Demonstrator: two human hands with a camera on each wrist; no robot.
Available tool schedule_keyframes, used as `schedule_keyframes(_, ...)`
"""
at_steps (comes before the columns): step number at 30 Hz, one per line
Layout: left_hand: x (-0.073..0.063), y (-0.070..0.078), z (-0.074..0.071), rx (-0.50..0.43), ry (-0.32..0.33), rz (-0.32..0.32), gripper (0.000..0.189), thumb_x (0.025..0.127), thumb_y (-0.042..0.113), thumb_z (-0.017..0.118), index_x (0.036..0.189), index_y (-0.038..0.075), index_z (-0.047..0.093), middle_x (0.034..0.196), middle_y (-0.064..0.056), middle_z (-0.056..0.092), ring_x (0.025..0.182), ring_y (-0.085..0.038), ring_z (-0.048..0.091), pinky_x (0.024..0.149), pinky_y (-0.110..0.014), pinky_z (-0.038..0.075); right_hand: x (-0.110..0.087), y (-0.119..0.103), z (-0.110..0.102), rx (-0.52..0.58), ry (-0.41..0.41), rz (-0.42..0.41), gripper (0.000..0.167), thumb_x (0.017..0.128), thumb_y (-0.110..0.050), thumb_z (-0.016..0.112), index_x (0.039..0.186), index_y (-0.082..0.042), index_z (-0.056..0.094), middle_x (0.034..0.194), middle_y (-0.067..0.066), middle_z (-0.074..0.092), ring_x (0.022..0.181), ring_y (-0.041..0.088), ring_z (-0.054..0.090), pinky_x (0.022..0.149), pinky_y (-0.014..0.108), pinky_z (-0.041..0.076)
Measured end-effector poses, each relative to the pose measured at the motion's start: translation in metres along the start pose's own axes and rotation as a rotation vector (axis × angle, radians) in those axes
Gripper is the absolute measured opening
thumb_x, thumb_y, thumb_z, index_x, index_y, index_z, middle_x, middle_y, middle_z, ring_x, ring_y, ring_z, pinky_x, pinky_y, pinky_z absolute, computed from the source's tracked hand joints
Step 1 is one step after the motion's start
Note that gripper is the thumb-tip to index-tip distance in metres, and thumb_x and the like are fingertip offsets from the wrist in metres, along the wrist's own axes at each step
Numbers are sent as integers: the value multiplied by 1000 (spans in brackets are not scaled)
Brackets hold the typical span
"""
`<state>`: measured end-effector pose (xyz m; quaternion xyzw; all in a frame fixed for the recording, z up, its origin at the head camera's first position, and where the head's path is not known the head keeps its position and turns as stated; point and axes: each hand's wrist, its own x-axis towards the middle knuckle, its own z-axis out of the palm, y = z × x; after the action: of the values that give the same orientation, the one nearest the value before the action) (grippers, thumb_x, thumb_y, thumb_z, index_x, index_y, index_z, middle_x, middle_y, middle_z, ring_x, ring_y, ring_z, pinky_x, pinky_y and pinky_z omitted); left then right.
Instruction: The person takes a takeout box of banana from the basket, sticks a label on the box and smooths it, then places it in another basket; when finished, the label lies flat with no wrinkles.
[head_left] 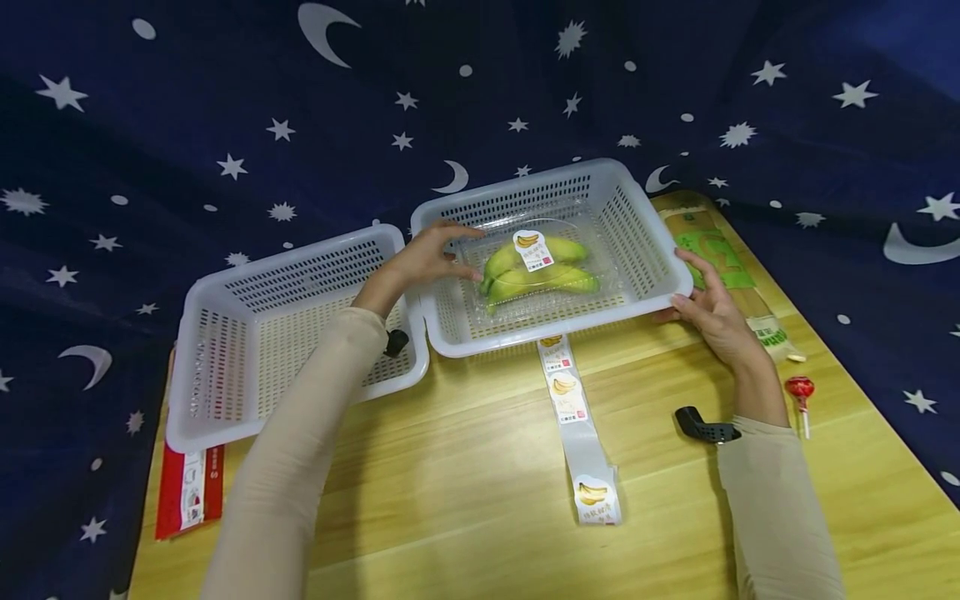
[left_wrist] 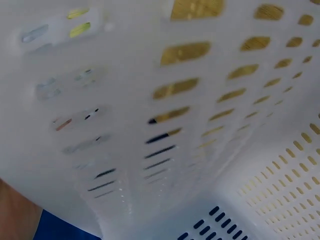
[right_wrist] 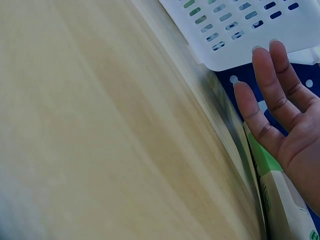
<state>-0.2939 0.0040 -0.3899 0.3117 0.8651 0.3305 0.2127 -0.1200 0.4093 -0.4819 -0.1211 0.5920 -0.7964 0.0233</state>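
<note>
A clear plastic box (head_left: 480, 310) with bananas (head_left: 542, 285) and a banana label (head_left: 532, 250) on its lid sits inside the right white basket (head_left: 495, 340). My left hand (head_left: 426, 254) reaches over this basket's left rim, its fingers spread over the box's left end. My right hand (head_left: 716, 321) holds the basket's right rim near the front corner. In the right wrist view, straight fingers (right_wrist: 275, 95) lie beside the basket's perforated wall. Perforated plastic (left_wrist: 125, 150) fills most of the left wrist view, and the left fingertips are hidden there.
Another white basket (head_left: 217, 437) stands at the left, over a red packet (head_left: 191, 492). A strip of banana labels (head_left: 581, 446) runs forward from under the right basket. Toward the right table edge lie a green-labelled bag (head_left: 716, 258) and a red lollipop (head_left: 800, 387).
</note>
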Motion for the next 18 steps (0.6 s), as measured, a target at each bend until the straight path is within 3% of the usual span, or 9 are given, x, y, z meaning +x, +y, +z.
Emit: schedule_keyframes(18,-1,-2,-1,26,-1,-15,73,80,24,82,143,7,50,152,-17,36,140,-28,35,108,-36,45,0,1,0,5,-7,-6,64,99,7,41,155,-19,21,123,9,58,88,21,71,81,26,58)
